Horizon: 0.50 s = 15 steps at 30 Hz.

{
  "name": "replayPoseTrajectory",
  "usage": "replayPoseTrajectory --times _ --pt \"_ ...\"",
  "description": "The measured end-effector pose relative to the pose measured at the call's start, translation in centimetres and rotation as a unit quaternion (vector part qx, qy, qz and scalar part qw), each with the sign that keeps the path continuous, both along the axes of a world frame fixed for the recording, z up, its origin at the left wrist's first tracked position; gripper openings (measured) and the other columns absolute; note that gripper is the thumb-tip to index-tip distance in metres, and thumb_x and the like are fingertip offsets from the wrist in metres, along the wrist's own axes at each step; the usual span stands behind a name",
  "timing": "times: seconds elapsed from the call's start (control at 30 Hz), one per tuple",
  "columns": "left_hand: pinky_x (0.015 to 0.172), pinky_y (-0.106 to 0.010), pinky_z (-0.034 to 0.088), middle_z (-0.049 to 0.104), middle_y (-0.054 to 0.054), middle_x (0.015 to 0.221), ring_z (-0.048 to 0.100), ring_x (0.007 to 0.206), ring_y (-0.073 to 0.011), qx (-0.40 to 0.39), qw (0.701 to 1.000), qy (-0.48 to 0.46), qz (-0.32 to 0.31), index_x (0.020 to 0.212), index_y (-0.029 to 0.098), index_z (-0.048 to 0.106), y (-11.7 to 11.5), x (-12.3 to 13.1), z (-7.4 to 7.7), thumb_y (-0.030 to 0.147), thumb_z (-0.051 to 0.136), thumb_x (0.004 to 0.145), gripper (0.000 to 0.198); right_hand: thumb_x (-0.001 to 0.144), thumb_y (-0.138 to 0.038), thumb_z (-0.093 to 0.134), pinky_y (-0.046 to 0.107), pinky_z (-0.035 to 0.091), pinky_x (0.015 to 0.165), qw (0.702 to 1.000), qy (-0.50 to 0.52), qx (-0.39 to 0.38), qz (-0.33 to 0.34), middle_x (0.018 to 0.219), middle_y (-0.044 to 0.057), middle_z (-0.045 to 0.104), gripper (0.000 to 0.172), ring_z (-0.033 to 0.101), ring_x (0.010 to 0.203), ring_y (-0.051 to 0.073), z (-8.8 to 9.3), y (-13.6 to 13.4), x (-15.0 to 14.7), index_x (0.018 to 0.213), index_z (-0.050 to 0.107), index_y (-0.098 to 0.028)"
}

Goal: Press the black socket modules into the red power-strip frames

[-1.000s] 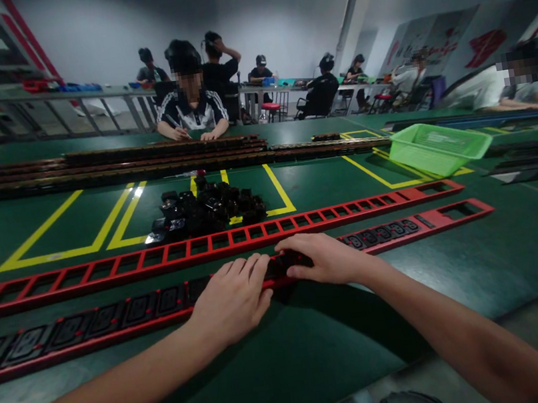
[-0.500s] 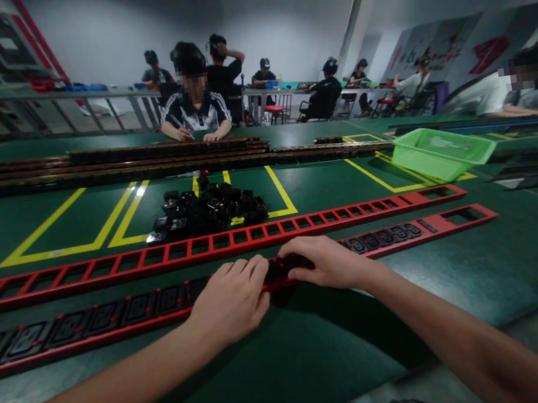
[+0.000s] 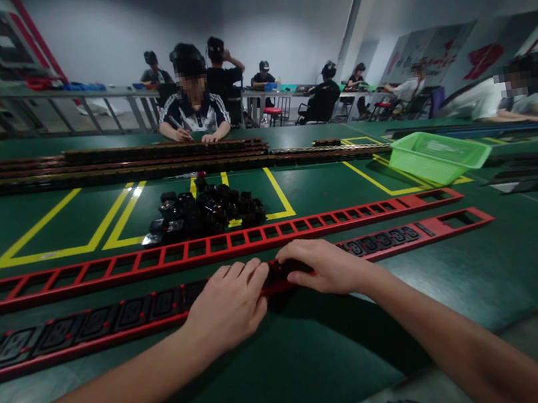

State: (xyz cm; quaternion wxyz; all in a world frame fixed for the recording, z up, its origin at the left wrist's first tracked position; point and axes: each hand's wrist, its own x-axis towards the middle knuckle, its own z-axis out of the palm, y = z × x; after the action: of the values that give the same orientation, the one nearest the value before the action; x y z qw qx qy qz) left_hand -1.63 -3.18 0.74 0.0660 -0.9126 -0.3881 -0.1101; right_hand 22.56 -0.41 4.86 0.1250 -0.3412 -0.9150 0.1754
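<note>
A long red socket strip (image 3: 392,248) lies across the green table, slanting slightly, with black sockets (image 3: 95,321) set in its openings. Over its middle rests my left hand (image 3: 230,296), fingers bent together across the strip and thumb at the near edge. My right hand (image 3: 322,266) curls over the strip just to the right, its thumb on the near side and fingers on the far side. Dark sockets show in the small gap between the hands; the parts under my fingers are hidden. Behind it lies a second red strip (image 3: 227,243) with unfilled openings.
A pile of loose black sockets (image 3: 202,208) sits beyond the strips, inside yellow tape lines. Behind it are stacked long dark rails (image 3: 106,165) and a screwdriver (image 3: 189,176). A green basket (image 3: 437,156) stands at right. A co-worker (image 3: 193,108) sits opposite, writing.
Both hands keep nearly the same hold on the strip. The view has shifted slightly, so the table things appear a little further left.
</note>
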Motion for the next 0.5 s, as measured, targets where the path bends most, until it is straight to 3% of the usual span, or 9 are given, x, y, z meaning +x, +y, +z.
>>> replayPoseTrajectory --times 0.3,0.5 --pt "0.090 -0.045 0.049 0.063 -0.014 0.130 0.063 0.106 -0.0287 -0.001 1.000 0.002 -0.010 0.135 0.015 0.051 0.10 0.08 0.07 0.030 0.045 0.097 0.042 0.092 -0.021 0.061 0.038 0.049 0.096 1.000 -0.005 -0.010 0.009 0.117 0.009 0.067 0.021 0.061 0.109 0.022 -0.16 0.07 0.08 0.114 0.062 -0.020" --pt "0.088 -0.044 0.049 0.059 -0.014 0.134 0.062 0.108 -0.0293 0.013 1.000 0.018 -0.021 0.144 0.024 0.046 0.01 0.07 0.19 0.030 0.043 0.098 0.047 0.094 -0.022 0.059 0.036 0.050 0.091 0.999 -0.001 -0.014 -0.029 0.112 0.009 0.069 0.022 0.064 0.104 0.022 -0.43 0.20 0.10 0.115 0.062 -0.020"
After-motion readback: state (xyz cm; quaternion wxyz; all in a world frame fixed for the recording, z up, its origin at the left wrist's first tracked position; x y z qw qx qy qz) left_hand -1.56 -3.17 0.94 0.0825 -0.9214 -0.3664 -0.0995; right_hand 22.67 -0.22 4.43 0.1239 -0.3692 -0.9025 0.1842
